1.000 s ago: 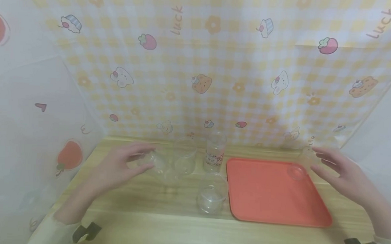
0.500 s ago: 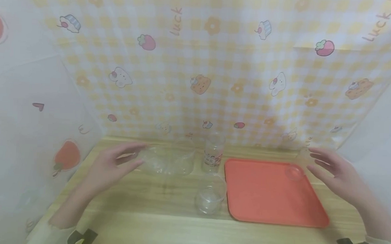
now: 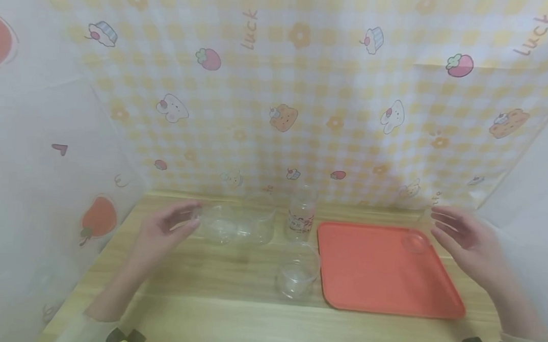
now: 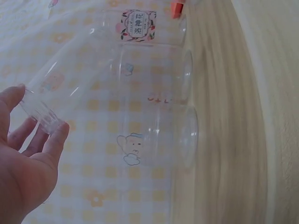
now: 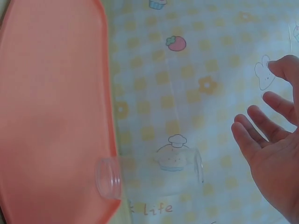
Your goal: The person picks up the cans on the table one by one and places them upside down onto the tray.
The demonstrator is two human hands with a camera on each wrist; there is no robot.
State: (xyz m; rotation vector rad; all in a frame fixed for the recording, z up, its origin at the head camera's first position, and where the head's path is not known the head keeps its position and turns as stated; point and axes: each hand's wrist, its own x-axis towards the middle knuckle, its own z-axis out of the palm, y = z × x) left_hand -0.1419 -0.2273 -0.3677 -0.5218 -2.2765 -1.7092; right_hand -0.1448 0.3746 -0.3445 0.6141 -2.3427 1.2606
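Holding: the left hand (image 4: pixel 30 161) pinches a tipped jar (image 4: pixel 65 79) by its bumpy end, up off the tabletop (image 3: pixel 204 290).
Other hand: the right hand (image 3: pixel 470 246) has nothing in it; its fingers are loose and spread apart.
On the tray: a corner jar (image 3: pixel 416 242) seems to stand on the far right corner of the red tray (image 3: pixel 380 272), near the right hand but not touching it.
Beside the tray: a label jar (image 3: pixel 301 220) stands on the left, with a front jar (image 3: pixel 297 276) nearer the person.
Farther left: a middle jar (image 4: pixel 159 70) and an end jar (image 4: pixel 173 135) stand in a row with the label jar.
Done, I think: the corner jar looks put down and let go.
Left, I think: the tipped jar is not set down yet, and the other jars are off the tray, so this looks early.
Hard to see: whether the jars have lids.
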